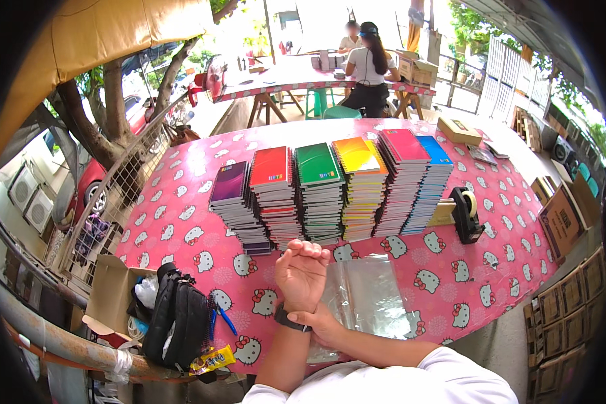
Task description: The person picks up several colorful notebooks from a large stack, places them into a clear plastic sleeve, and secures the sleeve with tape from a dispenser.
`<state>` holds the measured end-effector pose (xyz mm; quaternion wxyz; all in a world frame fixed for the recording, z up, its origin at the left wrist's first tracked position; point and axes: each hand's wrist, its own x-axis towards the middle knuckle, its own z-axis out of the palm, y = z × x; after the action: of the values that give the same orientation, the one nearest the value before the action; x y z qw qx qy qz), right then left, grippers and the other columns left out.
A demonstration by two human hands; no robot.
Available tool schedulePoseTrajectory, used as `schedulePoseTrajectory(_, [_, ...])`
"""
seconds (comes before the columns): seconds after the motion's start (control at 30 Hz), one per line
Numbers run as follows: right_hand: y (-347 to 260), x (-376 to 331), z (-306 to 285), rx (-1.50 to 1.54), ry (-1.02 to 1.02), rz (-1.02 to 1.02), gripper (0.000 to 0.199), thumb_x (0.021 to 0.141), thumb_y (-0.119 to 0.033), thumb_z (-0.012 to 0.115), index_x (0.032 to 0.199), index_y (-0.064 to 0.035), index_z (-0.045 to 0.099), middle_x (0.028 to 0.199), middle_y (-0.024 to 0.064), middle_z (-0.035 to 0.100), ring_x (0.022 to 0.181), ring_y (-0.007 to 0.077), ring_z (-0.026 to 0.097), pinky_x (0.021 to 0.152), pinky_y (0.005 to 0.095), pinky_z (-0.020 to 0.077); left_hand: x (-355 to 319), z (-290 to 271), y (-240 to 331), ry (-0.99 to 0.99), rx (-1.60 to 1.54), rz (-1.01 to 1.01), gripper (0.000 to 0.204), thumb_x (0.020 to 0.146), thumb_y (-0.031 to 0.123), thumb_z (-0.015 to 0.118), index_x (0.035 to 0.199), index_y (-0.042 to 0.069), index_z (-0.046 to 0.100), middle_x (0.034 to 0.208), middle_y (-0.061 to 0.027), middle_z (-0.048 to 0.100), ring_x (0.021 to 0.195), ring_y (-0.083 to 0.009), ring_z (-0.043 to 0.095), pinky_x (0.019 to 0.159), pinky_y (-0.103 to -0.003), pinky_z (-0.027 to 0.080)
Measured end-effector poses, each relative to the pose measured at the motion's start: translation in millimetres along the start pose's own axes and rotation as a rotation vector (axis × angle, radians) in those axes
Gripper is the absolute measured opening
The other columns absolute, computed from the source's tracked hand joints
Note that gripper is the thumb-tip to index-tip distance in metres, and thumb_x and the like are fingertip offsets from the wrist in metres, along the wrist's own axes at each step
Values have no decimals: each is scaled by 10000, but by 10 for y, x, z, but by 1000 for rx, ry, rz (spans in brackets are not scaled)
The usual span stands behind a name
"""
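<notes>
Both hands (303, 283) over flat plastic bags (367, 296)

The tablecloth (182, 215) under my hands is bright pink, printed all over with white cartoon cat faces and pale flowers. On it the notebook stacks run purple (230, 182), red (270, 166), green (316, 163), yellow shading to orange (355, 154), magenta (402, 144) and blue (433, 149), beside a black tape dispenser (466, 214). My left wrist wears a black watch (288, 319), my sleeves (451, 377) are white, the plastic bags (367, 296) are clear, and the pouch (178, 320) is black.
</notes>
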<state>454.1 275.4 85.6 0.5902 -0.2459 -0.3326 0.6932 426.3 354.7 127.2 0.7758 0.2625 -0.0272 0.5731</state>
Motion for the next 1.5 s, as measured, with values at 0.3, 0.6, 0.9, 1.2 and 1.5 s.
schedulePoseTrajectory(0.3, [308,-138,-439,-225,-48,-20,703,710,-317,729,1259,9,434,1203,128,508,1060,208,503,936,341,373,-132,-311,-161,109,1011,141,86,819,106,574,810,20,574,793,-47,596,729,-159,544,717,-283,438])
schedulePoseTrajectory(0.6, [-76,-770,-1883,-2105,297,-12,627,848,-422,508,1356,-89,353,1415,166,308,1328,334,244,1039,536,213,-1199,-1277,-585,-645,2328,-235,580,855,397,525,1354,139,378,1434,-116,295,1333,-305,241,1046,-519,208])
schedulePoseTrajectory(0.9, [-485,-444,-1566,-1775,371,-485,579,800,-249,595,1318,-84,395,1371,160,364,1234,374,337,1016,523,227,-954,-1144,-169,-250,2094,69,506,834,294,565,1275,86,430,1363,-169,359,1265,-370,299,1016,-526,244])
schedulePoseTrajectory(1.2, [-676,2343,486,-1922,-197,-1184,274,794,-147,560,1050,-50,543,1009,141,571,977,300,538,796,405,456,-737,-1083,853,227,1771,459,131,758,8,593,883,34,620,949,-111,617,907,-271,570,824,-345,442])
schedulePoseTrajectory(1.5, [-422,2664,498,-2221,-66,-554,242,816,-116,507,1042,-52,561,950,105,640,945,250,593,767,346,505,-1020,-1110,1349,481,1475,360,168,820,125,598,969,51,606,1048,-90,593,974,-247,549,879,-368,412])
